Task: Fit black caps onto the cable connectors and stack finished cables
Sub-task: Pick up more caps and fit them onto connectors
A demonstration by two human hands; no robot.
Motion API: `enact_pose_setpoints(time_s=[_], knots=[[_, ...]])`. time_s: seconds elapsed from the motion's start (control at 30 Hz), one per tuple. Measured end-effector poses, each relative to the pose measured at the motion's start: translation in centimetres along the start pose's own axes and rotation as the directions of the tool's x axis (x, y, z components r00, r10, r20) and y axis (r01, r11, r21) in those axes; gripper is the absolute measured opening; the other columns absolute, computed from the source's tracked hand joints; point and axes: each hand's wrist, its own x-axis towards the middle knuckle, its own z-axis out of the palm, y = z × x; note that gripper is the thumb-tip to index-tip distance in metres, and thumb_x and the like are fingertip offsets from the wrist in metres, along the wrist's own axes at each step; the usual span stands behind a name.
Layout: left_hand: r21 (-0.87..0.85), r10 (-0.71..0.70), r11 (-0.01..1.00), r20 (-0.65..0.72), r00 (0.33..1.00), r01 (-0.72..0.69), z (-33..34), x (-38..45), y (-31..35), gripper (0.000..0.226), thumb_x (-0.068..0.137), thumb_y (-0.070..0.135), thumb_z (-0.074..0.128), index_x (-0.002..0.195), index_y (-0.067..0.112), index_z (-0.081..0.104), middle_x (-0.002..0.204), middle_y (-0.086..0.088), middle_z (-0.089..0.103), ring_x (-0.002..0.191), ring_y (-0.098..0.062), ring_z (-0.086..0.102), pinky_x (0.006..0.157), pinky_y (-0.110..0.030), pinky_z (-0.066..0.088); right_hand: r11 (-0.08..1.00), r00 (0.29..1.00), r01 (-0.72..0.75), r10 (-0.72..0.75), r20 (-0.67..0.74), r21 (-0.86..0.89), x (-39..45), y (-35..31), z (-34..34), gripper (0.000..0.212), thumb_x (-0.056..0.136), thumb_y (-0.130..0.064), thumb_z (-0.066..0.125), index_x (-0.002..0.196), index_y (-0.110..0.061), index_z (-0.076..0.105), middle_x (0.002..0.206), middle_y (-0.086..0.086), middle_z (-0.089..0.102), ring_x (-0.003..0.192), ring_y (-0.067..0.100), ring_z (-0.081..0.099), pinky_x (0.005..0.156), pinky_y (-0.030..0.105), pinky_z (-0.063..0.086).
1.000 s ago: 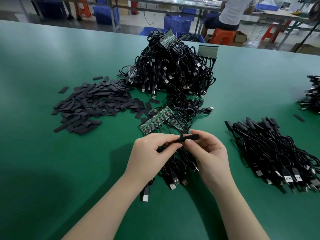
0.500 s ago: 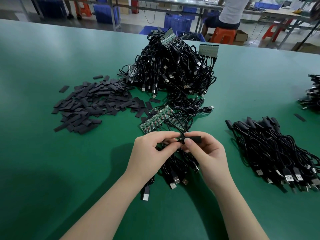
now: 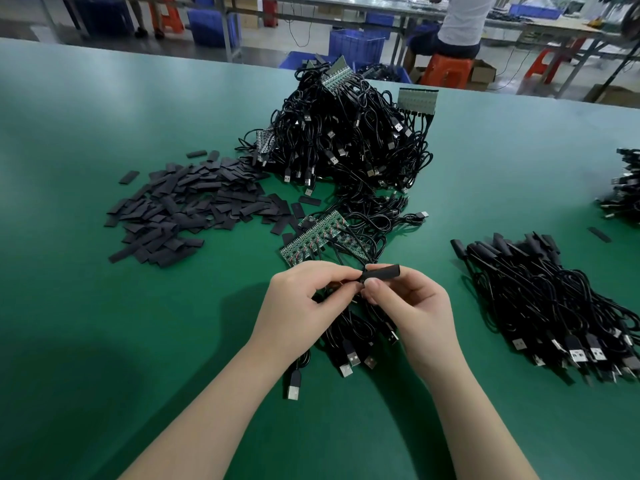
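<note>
My right hand pinches a black cap between thumb and fingers, just above the table. My left hand pinches the thin black cable that enters the cap's left end. Under both hands lies a small bunch of black USB cables, wired to a green circuit strip. Loose black caps are heaped to the left. A big tangle of uncapped cables rises at the back. Capped cables are stacked at the right.
The green table stretches all around. Another cable bundle sits at the far right edge, a stray cap near it. Beyond the table are blue crates, orange stools and a seated person.
The cap has slid a little further along the cable end between my fingers. Both hands stay in nearly the same place.
</note>
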Motion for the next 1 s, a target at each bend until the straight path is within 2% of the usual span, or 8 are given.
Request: enact_pose_setpoints(time_s=[0.07,0.17,0.27,0.37,0.53,0.67,0.8,1.0], knots=[[0.001,0.004,1.000,-0.008,1.000,-0.004,0.1,-0.1,0.1,0.019,0.077,0.018,0.079,0.095,0.025,0.078,0.092,0.026,0.069,0.089,0.002,0.066,0.081,-0.016,0.051,0.999,1.000,-0.004,0.004,-0.014,0.035,-0.1,0.0,0.2,0.014,0.075,-0.019,0.075,0.087,-0.026,0.079,0.073,-0.001,0.073,0.069,0.007,0.066,0.071,0.018,0.053],[0.041,0.031,0.999,-0.064,0.997,-0.028,0.1,-0.2,0.2,0.018,0.076,0.017,0.079,0.093,0.023,0.078,0.089,0.026,0.067,0.087,0.005,0.065,0.079,-0.016,0.051,0.999,0.999,-0.015,0.017,-0.030,0.052,-0.2,-0.1,0.5,0.015,0.076,-0.016,0.073,0.085,-0.026,0.080,0.076,0.001,0.075,0.070,0.008,0.068,0.071,0.017,0.053],[0.090,0.090,0.993,-0.098,0.991,-0.081,0.2,-0.3,0.1,0.014,0.078,0.015,0.077,0.091,0.019,0.079,0.088,0.018,0.070,0.086,0.003,0.066,0.079,-0.020,0.053,0.999,0.999,-0.012,0.013,-0.038,0.034,-0.2,-0.3,0.7,0.015,0.076,-0.016,0.074,0.085,-0.027,0.080,0.076,0.000,0.075,0.072,0.009,0.068,0.071,0.018,0.054],[0.151,0.122,0.983,-0.110,0.986,-0.105,0.3,-0.5,-0.3,0.012,0.077,0.014,0.077,0.089,0.018,0.079,0.086,0.011,0.074,0.085,-0.001,0.067,0.079,-0.026,0.054,0.999,1.000,0.020,-0.020,-0.024,-0.032,-0.3,-0.5,0.7,0.021,0.082,-0.007,0.076,0.084,-0.027,0.080,0.080,0.002,0.076,0.075,0.010,0.070,0.072,0.019,0.054],[0.175,0.187,0.971,-0.127,0.974,-0.164,0.6,-0.4,-0.4,0.006,0.080,0.015,0.075,0.084,0.014,0.078,0.082,0.008,0.073,0.083,-0.001,0.065,0.077,-0.027,0.054,0.999,0.996,0.028,-0.027,-0.083,0.017,-0.5,-0.3,1.2,0.026,0.085,0.001,0.070,0.077,-0.022,0.080,0.070,-0.004,0.073,0.067,0.005,0.066,0.066,0.015,0.051],[0.164,0.190,0.972,-0.138,0.972,-0.166,0.7,-0.5,-0.2,0.012,0.084,0.020,0.069,0.082,0.013,0.078,0.082,0.007,0.073,0.082,-0.003,0.065,0.074,-0.032,0.054,0.999,0.997,0.043,-0.041,-0.071,0.023,-0.6,-0.1,1.4,0.024,0.086,0.000,0.070,0.077,-0.021,0.078,0.070,-0.005,0.072,0.066,0.004,0.065,0.066,0.015,0.051],[0.158,0.204,0.970,-0.130,0.970,-0.183,0.7,-0.6,-0.4,0.006,0.082,0.014,0.074,0.083,0.011,0.078,0.082,0.005,0.074,0.081,-0.005,0.066,0.073,-0.034,0.054,0.999,0.998,0.039,-0.038,-0.041,0.023,-0.6,-0.2,1.4,0.010,0.080,-0.015,0.076,0.078,-0.024,0.079,0.073,-0.004,0.073,0.069,0.006,0.066,0.067,0.016,0.052],[0.159,0.246,0.960,-0.098,0.964,-0.229,0.5,-0.5,-0.5,0.014,0.086,0.018,0.067,0.087,0.009,0.079,0.083,0.004,0.074,0.082,-0.006,0.065,0.072,-0.035,0.054,1.000,0.999,0.018,-0.019,0.028,0.012,-0.6,-0.4,1.2,0.010,0.077,-0.024,0.075,0.085,-0.029,0.080,0.077,-0.004,0.074,0.072,0.005,0.066,0.070,0.016,0.052]])
